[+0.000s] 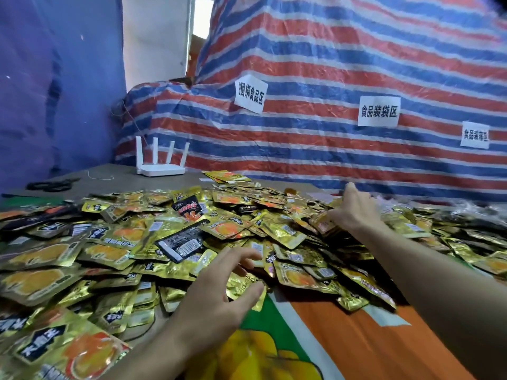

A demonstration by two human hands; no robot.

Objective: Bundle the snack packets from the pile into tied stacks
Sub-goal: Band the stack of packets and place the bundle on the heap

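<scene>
Across the table, the pile [192,234] of gold snack packets lies loose, with no tied stack in view; judged from this, bundling has hardly begun. Your left hand [219,294] hovers over the pile's near edge, fingers [236,255] spread and curved, thumb apart, holding nothing: a pose suited to raking several packets together rather than picking one. Your right hand [354,209] reaches to the far side, fingers extended, its thumb side against some packets; whether it grips them cannot be told. Working from two sides probably lets you draw packets toward the bare cloth [356,338] in front of you, where a stack could be squared. Scissors [52,185] and a length of string [100,176] lie at far left near a router [162,165], well apart from both hands.
</scene>
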